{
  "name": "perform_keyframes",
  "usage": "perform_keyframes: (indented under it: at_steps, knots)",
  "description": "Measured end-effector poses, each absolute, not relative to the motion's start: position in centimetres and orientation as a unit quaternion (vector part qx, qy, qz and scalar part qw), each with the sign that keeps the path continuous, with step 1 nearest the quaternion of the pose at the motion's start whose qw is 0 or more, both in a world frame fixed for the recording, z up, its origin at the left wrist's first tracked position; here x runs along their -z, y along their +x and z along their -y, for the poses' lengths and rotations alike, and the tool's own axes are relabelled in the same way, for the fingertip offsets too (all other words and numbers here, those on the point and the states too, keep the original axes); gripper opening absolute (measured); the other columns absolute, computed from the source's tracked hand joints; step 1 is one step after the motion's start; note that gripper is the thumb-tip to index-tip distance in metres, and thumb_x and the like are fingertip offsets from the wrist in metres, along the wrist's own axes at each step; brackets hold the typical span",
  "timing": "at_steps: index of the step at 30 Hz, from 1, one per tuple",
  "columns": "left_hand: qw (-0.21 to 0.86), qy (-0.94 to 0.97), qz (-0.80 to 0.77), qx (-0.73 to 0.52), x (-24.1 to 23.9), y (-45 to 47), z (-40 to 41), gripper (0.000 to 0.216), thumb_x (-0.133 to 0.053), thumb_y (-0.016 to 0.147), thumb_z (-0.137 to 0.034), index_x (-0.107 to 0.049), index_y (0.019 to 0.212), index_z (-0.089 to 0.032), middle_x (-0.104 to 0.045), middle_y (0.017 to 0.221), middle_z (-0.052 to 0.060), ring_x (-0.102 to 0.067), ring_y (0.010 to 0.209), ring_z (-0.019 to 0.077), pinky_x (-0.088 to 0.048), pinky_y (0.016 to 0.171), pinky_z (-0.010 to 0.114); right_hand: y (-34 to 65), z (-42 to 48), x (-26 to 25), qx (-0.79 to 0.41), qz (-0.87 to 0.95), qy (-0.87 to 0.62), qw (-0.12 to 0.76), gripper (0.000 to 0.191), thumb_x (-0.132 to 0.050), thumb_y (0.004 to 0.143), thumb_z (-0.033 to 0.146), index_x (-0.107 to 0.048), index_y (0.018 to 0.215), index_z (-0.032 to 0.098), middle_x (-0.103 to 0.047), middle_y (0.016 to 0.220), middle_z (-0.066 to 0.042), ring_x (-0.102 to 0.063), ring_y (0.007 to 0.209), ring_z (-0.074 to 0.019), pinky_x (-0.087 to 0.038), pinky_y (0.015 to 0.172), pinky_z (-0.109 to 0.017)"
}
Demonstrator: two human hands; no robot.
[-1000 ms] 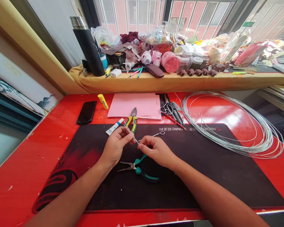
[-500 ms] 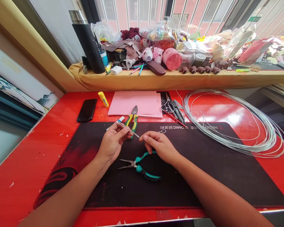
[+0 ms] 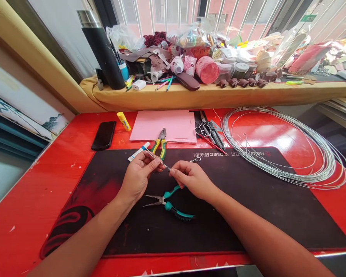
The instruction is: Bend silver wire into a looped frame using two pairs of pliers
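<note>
My left hand [image 3: 140, 175] pinches a thin piece of wire [image 3: 159, 162] above the black desk mat [image 3: 248, 200]. My right hand [image 3: 190, 177] pinches the same wire at its other side, and the wire's small looped end [image 3: 196, 159] sticks out beyond it. The two hands sit close together, fingers closed. Below them, teal-handled needle-nose pliers [image 3: 168, 203] lie on the mat. Yellow-and-green pliers [image 3: 160, 144] lie just beyond my left hand.
A large coil of wire [image 3: 282, 146] lies at the right on the red table [image 3: 60, 154]. A pink sheet [image 3: 164, 126], scissors [image 3: 209, 130], white tube [image 3: 138, 152], yellow glue stick [image 3: 123, 121] and black phone [image 3: 104, 135] lie at the back. The sill [image 3: 219, 98] is crowded with craft clutter.
Both hands have kept their pinch on the wire and shifted only slightly. The wire's angle between them has flattened a little.
</note>
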State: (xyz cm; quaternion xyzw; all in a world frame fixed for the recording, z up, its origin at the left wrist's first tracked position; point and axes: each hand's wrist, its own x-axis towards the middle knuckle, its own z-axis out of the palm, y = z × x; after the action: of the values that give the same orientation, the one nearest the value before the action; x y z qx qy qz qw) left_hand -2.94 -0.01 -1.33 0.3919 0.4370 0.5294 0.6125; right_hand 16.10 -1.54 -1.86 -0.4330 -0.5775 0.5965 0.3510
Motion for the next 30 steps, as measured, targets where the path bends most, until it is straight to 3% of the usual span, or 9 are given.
perform_keyframes:
  at_steps: [4, 9, 19, 30]
  knots:
    - [0.630, 0.381, -0.437, -0.517, 1.34, -2.77, 0.04, 0.033, -0.090, 0.070, -0.029, -0.068, 0.092, -0.016, -0.071, 0.079, 0.000, -0.069, 0.067, 0.0145, -0.055, 0.067, 0.026, 16.03, 1.58, 1.92, -0.576, 0.584, -0.456, 0.346, 0.020, -0.062, 0.089, 0.035, -0.062, 0.079, 0.018, -0.050, 0.061, 0.005, -0.042, 0.051, -0.0103, -0.033, 0.051, -0.024]
    - [0.608, 0.407, -0.452, -0.510, 1.36, -2.91, 0.04, 0.028, -0.088, 0.073, -0.030, -0.070, 0.089, -0.015, -0.070, 0.078, 0.000, -0.069, 0.068, 0.0153, -0.055, 0.067, 0.027, 15.98, 1.71, 2.24, -0.561, 0.591, -0.465, 0.347, 0.018, -0.062, 0.088, 0.033, -0.062, 0.078, 0.019, -0.050, 0.063, 0.005, -0.042, 0.053, -0.0104, -0.033, 0.051, -0.024]
    - [0.600, 0.464, -0.440, -0.481, 1.29, -3.26, 0.40, 0.024, -0.084, 0.078, -0.031, -0.074, 0.094, -0.017, -0.073, 0.074, 0.002, -0.070, 0.068, 0.0175, -0.055, 0.070, 0.029, 16.00, 1.80, 1.47, -0.594, 0.599, -0.407, 0.350, 0.033, -0.060, 0.095, 0.049, -0.066, 0.087, 0.017, -0.052, 0.062, 0.004, -0.046, 0.056, -0.0124, -0.039, 0.057, -0.025]
    - [0.589, 0.484, -0.444, -0.471, 1.13, -2.74, 0.70, 0.021, -0.084, 0.079, -0.032, -0.077, 0.094, -0.018, -0.071, 0.074, 0.002, -0.068, 0.068, 0.0166, -0.056, 0.072, 0.029, 16.20, 1.72, 1.84, -0.549, 0.628, -0.442, 0.330, 0.028, -0.059, 0.096, 0.042, -0.062, 0.080, 0.019, -0.050, 0.060, 0.005, -0.042, 0.056, -0.0121, -0.036, 0.056, -0.024]
